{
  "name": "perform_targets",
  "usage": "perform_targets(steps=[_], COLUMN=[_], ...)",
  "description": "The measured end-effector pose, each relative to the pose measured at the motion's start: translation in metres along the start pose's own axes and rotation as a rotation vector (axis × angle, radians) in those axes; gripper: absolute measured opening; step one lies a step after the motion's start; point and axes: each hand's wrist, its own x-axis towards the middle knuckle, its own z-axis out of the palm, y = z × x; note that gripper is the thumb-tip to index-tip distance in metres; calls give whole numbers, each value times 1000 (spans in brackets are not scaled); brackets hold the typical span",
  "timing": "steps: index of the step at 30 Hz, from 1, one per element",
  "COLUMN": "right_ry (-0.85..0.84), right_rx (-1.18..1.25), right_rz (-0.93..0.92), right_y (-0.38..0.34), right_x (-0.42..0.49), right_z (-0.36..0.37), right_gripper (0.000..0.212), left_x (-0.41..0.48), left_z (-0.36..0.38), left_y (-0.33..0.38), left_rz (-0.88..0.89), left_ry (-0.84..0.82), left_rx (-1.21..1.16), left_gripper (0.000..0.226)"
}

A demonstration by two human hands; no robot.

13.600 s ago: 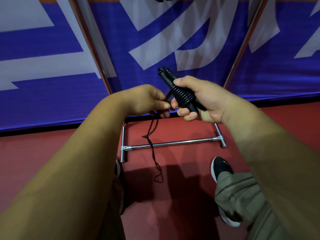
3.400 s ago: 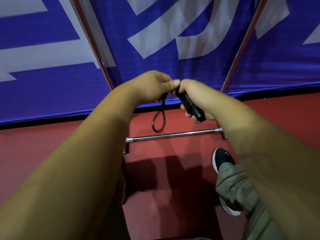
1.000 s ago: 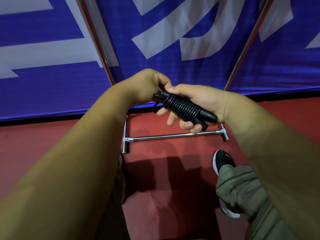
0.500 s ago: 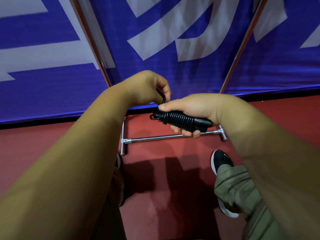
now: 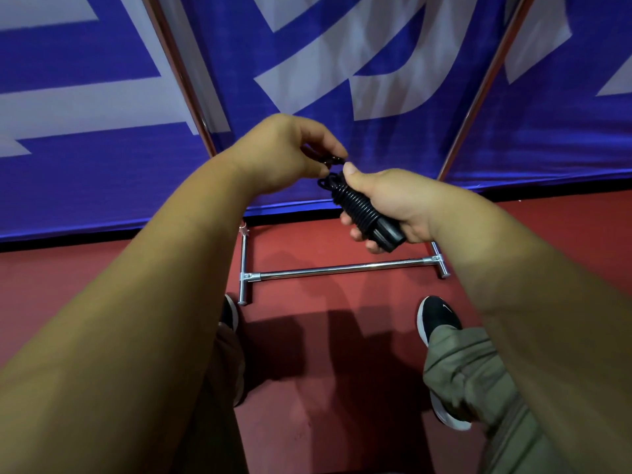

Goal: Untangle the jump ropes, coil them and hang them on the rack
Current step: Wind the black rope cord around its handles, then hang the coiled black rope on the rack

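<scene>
1. While clenching the coiled jump rope point(image 5: 359, 210) in the right grip point(image 5: 396, 203), mid-air near the rack point(image 5: 342, 268), risks turns springing loose through any easing of the fingers;
2. Pinches the rope end point(image 5: 330, 161) in the left grip point(image 5: 287, 152), at the coil's top; could lose the tuck through a slip, undoing the winding;
3. Shows no hanging bar, only 2 chrome uprights point(image 5: 178, 73) rising past a blue banner point(image 5: 393, 138);
4. Stands with 2 shoes point(image 5: 437, 318) just short of the rack's base.

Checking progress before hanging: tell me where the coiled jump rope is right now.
In the head view, the coiled jump rope sits centre-right in the right hand, its end pinched by the left hand, above the rack's floor bar.
</scene>
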Motion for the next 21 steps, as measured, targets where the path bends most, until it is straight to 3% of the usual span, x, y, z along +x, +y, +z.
perform_targets(steps=[7,14,21], right_ry=[-61,-107,-105], right_rx=[187,256,344], right_rz=[8,30,41], right_y=[-3,-6,-8], right_x=[-1,-3,-2], right_z=[3,9,5], right_gripper=[71,62,93], left_x=[3,8,10], left_z=[3,25,30], left_y=[-2,4,4], left_rz=[5,-7,-38], left_ry=[113,172,101], left_rx=[-237,-420,-552], left_gripper=[32,31,45])
